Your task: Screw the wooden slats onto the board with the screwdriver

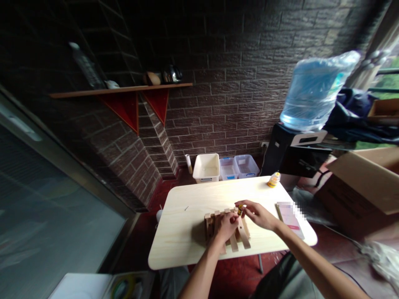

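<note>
A slatted light-wood piece (pixel 244 236) with curved slats lies near the front edge of the pale table. My left hand (pixel 227 226) rests over its slats, fingers curled in and pinched together; whatever lies between the fingertips is hidden. Just right of it, my right hand (pixel 256 213) grips a small yellow-and-black object (pixel 240 210) between thumb and fingers, held upright above the wood. Its exact kind is too small to make out. Off to the left on the tabletop lies a thin dark bent piece (pixel 186 208).
On the table (pixel 177 245) stand a yellow-and-clear container (pixel 274 180) at the back right corner and a pink-and-white booklet (pixel 289 218) at the right. Plastic bins (pixel 206 167) sit behind the table. A water dispenser (pixel 277 145) and cardboard box (pixel 352 195) are at the right.
</note>
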Demonstrator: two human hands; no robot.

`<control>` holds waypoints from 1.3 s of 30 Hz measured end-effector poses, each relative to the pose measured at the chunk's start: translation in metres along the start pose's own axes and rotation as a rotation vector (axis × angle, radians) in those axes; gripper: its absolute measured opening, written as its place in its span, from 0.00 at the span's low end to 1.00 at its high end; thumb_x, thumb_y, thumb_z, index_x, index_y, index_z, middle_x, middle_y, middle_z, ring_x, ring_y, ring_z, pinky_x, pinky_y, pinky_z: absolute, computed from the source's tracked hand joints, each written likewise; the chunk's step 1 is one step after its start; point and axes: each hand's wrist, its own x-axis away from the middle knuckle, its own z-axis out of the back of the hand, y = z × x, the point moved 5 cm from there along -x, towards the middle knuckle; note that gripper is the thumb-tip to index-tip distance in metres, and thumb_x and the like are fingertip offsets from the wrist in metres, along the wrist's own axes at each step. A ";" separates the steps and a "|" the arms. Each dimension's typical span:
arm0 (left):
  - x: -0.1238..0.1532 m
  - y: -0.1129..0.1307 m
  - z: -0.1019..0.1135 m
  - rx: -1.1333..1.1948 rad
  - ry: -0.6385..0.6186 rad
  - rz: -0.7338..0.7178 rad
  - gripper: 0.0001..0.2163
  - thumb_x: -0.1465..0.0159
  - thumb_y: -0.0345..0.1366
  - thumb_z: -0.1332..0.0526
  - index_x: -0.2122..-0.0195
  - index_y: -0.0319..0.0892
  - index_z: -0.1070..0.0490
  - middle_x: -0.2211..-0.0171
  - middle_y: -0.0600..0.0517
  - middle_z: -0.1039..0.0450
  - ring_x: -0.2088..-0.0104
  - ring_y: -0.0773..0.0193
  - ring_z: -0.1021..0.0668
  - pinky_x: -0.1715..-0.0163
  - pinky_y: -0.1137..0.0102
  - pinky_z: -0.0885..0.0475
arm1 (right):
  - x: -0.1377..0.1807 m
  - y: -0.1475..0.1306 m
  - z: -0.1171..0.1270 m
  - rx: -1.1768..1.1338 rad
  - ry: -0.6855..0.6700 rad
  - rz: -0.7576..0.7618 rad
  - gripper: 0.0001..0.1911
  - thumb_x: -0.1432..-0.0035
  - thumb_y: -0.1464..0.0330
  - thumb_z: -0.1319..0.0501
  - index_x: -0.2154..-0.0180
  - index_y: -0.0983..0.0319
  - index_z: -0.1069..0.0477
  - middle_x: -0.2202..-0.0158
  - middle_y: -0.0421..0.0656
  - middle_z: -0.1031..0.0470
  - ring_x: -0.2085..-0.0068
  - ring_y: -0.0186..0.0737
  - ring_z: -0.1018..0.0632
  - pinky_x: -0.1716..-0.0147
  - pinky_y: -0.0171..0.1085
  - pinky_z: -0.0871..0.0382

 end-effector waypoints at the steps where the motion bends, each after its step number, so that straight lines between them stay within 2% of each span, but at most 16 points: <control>1: 0.000 0.000 -0.001 0.005 0.000 0.002 0.10 0.39 0.34 0.43 0.62 0.44 0.21 0.67 0.51 0.21 0.67 0.63 0.23 0.64 0.70 0.33 | 0.000 -0.003 0.001 0.030 0.007 0.015 0.21 0.31 0.56 0.49 0.46 0.62 0.31 0.54 0.50 0.24 0.61 0.40 0.21 0.61 0.40 0.25; 4: -0.002 -0.002 -0.004 0.035 0.003 0.017 0.10 0.38 0.33 0.43 0.64 0.42 0.22 0.69 0.51 0.22 0.68 0.64 0.24 0.65 0.71 0.33 | -0.001 -0.013 0.005 0.178 0.036 0.071 0.18 0.31 0.60 0.49 0.48 0.61 0.28 0.53 0.50 0.24 0.59 0.41 0.21 0.61 0.39 0.25; 10: -0.001 0.003 0.001 -0.004 0.022 0.008 0.10 0.38 0.34 0.43 0.69 0.41 0.22 0.72 0.51 0.23 0.71 0.64 0.25 0.67 0.71 0.36 | -0.001 -0.025 0.007 0.374 0.025 0.149 0.16 0.32 0.65 0.47 0.48 0.58 0.26 0.50 0.49 0.24 0.53 0.44 0.22 0.53 0.42 0.28; 17: -0.001 0.005 0.001 0.043 0.010 0.028 0.08 0.39 0.32 0.42 0.69 0.40 0.23 0.72 0.51 0.23 0.71 0.65 0.25 0.67 0.71 0.35 | -0.004 -0.022 0.008 0.432 0.045 0.128 0.16 0.32 0.64 0.46 0.48 0.57 0.26 0.53 0.48 0.22 0.58 0.44 0.21 0.57 0.42 0.26; 25: -0.002 -0.002 -0.007 0.121 0.028 0.062 0.07 0.40 0.30 0.42 0.68 0.40 0.24 0.71 0.51 0.24 0.70 0.65 0.26 0.66 0.71 0.34 | -0.004 -0.024 0.008 0.467 0.049 0.163 0.18 0.34 0.67 0.46 0.45 0.57 0.28 0.50 0.49 0.24 0.56 0.44 0.21 0.56 0.42 0.26; 31: -0.003 0.002 -0.008 0.162 0.016 0.043 0.06 0.41 0.29 0.42 0.71 0.40 0.25 0.75 0.53 0.28 0.73 0.67 0.28 0.70 0.73 0.35 | -0.001 -0.025 0.008 0.487 0.037 0.167 0.19 0.34 0.69 0.47 0.44 0.57 0.29 0.49 0.48 0.24 0.55 0.44 0.21 0.55 0.42 0.27; 39: 0.000 0.004 0.000 0.075 0.005 0.033 0.09 0.38 0.34 0.43 0.67 0.41 0.23 0.72 0.51 0.24 0.70 0.65 0.25 0.68 0.72 0.34 | 0.000 -0.020 0.010 0.452 0.064 0.134 0.16 0.33 0.64 0.46 0.48 0.57 0.26 0.53 0.48 0.22 0.59 0.43 0.21 0.59 0.40 0.26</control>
